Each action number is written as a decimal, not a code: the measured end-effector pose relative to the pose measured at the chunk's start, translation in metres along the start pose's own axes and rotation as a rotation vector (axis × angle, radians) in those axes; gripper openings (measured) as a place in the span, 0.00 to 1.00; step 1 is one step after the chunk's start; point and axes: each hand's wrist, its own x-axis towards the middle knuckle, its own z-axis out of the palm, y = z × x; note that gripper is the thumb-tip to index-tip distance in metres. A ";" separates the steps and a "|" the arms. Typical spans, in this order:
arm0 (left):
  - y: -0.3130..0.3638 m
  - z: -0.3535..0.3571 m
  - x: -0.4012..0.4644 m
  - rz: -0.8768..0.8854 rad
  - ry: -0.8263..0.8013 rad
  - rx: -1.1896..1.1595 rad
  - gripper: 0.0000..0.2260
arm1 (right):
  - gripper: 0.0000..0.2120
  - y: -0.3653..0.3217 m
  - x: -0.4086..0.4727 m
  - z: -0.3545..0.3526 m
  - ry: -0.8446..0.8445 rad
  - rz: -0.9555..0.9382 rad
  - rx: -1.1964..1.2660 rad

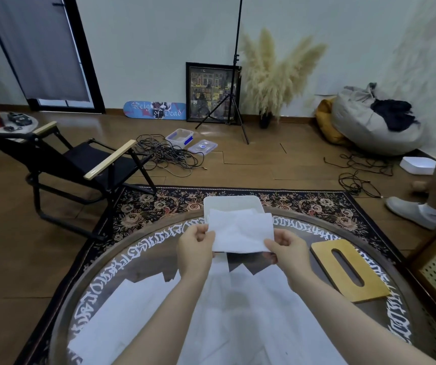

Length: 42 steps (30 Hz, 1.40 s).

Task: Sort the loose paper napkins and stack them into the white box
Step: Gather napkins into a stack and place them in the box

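Observation:
A white paper napkin (242,233) is held flat above the round table, just in front of the white box (231,202). My left hand (196,246) pinches its left edge and my right hand (286,247) pinches its lower right corner. The box stands at the table's far edge with white napkins showing inside; the held napkin hides its near wall. Several loose white napkins (159,312) lie spread over the near half of the table, under my forearms.
A wooden lid with a slot (348,270) lies on the round glass table (122,259) to the right. A black folding chair (85,159) stands at the left, cables and plastic tubs on the floor beyond. Another person's leg and white shoe (414,212) are at the right.

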 end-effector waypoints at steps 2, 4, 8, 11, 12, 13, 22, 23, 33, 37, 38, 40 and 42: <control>0.002 0.005 0.014 -0.008 0.002 0.007 0.04 | 0.09 0.001 0.015 0.003 0.018 0.008 -0.004; 0.003 0.010 0.026 -0.020 0.007 0.035 0.03 | 0.09 0.001 0.029 0.007 0.041 0.010 -0.033; 0.005 0.017 0.051 -0.016 0.013 0.090 0.01 | 0.07 -0.004 0.054 0.016 0.080 -0.022 -0.099; 0.005 0.023 0.071 -0.010 -0.007 0.158 0.04 | 0.05 -0.007 0.071 0.021 0.090 -0.055 -0.191; 0.006 0.025 0.076 -0.009 -0.018 0.191 0.05 | 0.05 -0.008 0.075 0.022 0.089 -0.058 -0.230; 0.007 0.027 0.082 -0.005 -0.028 0.232 0.06 | 0.05 -0.010 0.081 0.023 0.092 -0.060 -0.272; 0.006 0.039 0.109 -0.025 -0.048 0.620 0.07 | 0.10 -0.004 0.113 0.034 0.147 -0.089 -0.624; 0.004 0.040 0.109 -0.021 -0.040 0.648 0.07 | 0.10 -0.004 0.113 0.034 0.145 -0.100 -0.654; 0.005 0.046 0.105 0.104 0.008 0.854 0.07 | 0.14 -0.005 0.109 0.033 0.141 -0.195 -0.795; 0.003 0.045 0.102 0.167 -0.011 0.904 0.10 | 0.12 -0.006 0.107 0.030 0.131 -0.214 -0.792; 0.003 0.044 0.101 0.196 -0.020 0.924 0.11 | 0.12 -0.006 0.106 0.029 0.129 -0.226 -0.796; 0.004 0.043 0.098 0.256 -0.049 0.968 0.12 | 0.11 -0.007 0.105 0.026 0.126 -0.261 -0.815; 0.006 0.041 0.093 0.300 -0.082 0.992 0.11 | 0.11 -0.008 0.103 0.024 0.106 -0.318 -0.830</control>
